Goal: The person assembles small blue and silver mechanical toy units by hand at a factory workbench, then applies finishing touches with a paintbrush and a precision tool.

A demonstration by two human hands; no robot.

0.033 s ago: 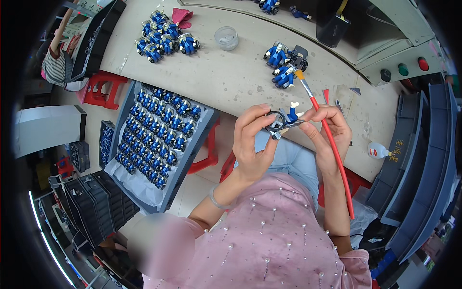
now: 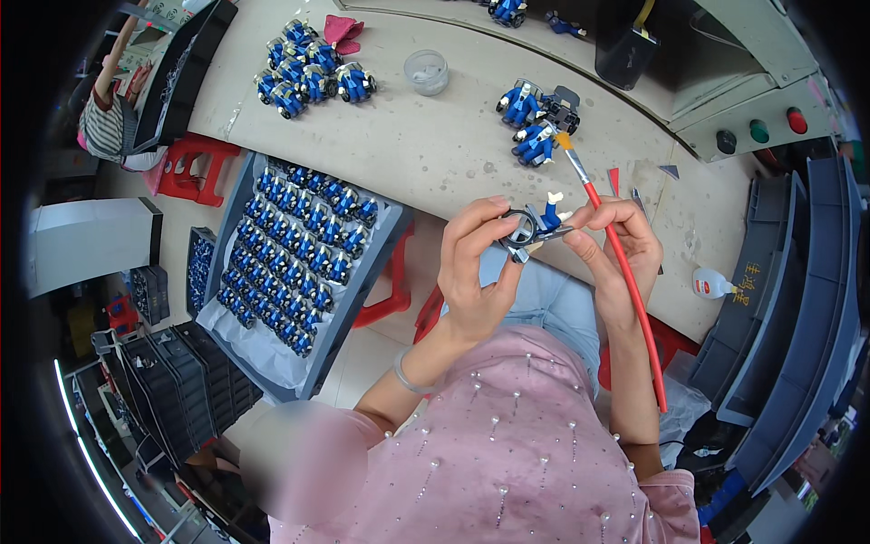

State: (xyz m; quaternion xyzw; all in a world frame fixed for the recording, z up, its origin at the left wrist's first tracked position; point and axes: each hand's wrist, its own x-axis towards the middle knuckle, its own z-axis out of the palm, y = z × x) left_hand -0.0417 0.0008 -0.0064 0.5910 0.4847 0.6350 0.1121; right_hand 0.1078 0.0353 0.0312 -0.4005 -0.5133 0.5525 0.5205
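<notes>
In front of my body, my left hand (image 2: 478, 265) pinches a small toy figurine (image 2: 550, 215) in blue with a pale head, joined to a dark wheeled base. The wheel end lies between my left fingers and thumb. My right hand (image 2: 625, 249) grips a red-handled paintbrush (image 2: 625, 263), its orange bristles pointing up and away toward the table. The right thumb and fingertips also touch the other end of the toy's base. Just beyond the bristles sit a few similar blue figurines (image 2: 533, 145) and a dark wheeled base (image 2: 562, 109).
More wheeled figurines (image 2: 313, 72) cluster on the table (image 2: 399, 136) beside a pink cloth (image 2: 343, 33) and a small clear cup (image 2: 426, 72). A grey tray (image 2: 385, 258) at left holds rows of them. A white bottle (image 2: 711, 283) lies at right, near stacked grey trays (image 2: 797, 299).
</notes>
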